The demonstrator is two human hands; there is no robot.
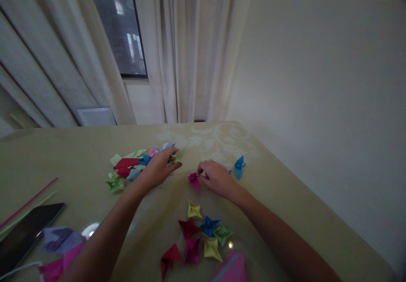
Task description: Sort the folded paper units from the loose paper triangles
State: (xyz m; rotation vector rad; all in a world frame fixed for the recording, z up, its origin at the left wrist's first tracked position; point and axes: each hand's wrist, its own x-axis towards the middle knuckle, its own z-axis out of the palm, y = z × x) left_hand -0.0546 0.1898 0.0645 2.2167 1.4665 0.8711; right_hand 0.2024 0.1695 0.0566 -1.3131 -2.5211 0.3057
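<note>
My left hand (160, 164) reaches to the right end of a heap of folded paper pieces (127, 163). Its thumb and fingers are around a light green folded paper piece (178, 157). My right hand (217, 177) pinches a magenta origami crane (193, 180) at its right side, just above the table. Beyond that hand lies a blue origami crane (240, 166), and a lilac paper piece (226, 169) is partly hidden behind the knuckles. Closer to me, several star-shaped folded papers lie together, among them a yellow one (194, 209), a red one (188, 228) and a blue one (209, 225).
A dark phone (31, 231) lies at left beside a pink stick (30, 201). Purple paper (61, 239) sits near my left forearm. A pink packet (231, 268) is at the front edge. Curtains (203, 49) and a wall (323, 83) border the table (269, 168).
</note>
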